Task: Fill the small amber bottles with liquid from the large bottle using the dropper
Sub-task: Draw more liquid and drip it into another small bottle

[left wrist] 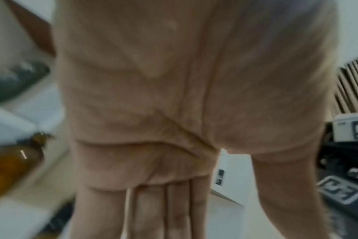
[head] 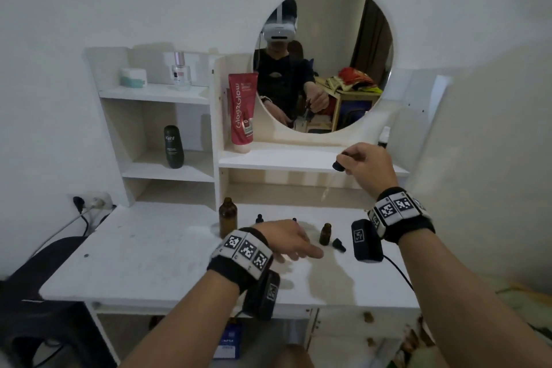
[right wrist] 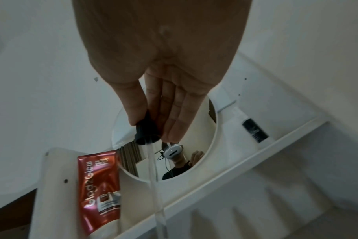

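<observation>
The large amber bottle stands uncapped at the back of the white desk; it shows blurred at the left of the left wrist view. A small amber bottle stands open with its black cap lying beside it. Two more small capped bottles peek out behind my left hand, which hovers flat over the desk with straight fingers. My right hand is raised above the desk and pinches the dropper's black bulb; its glass tube points down.
A shelf unit holds a red tube, a dark Kahf bottle, a jar and a perfume bottle. A round mirror hangs behind. A cable runs over the desk's right side. A dark chair stands at left.
</observation>
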`<action>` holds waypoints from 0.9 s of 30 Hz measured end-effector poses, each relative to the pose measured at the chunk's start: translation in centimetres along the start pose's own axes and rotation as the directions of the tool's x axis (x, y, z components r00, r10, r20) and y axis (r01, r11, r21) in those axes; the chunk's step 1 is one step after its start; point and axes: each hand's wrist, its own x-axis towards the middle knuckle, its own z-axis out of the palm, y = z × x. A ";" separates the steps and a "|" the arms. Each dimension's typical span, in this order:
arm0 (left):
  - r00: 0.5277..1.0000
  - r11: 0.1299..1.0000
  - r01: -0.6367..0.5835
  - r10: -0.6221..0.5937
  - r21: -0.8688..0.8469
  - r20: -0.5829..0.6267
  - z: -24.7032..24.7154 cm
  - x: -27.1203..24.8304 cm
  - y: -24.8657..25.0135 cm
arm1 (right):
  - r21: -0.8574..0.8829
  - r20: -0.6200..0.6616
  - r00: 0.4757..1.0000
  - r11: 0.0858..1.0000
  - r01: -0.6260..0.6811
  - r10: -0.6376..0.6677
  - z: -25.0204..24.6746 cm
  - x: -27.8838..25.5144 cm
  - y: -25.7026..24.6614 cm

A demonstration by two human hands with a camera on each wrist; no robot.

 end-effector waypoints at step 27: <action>0.816 0.982 0.162 -0.190 -0.099 -0.546 6.9 13.5 2.8 | -0.034 0.219 0.971 0.996 -0.088 0.093 1.2 -1.2 6.1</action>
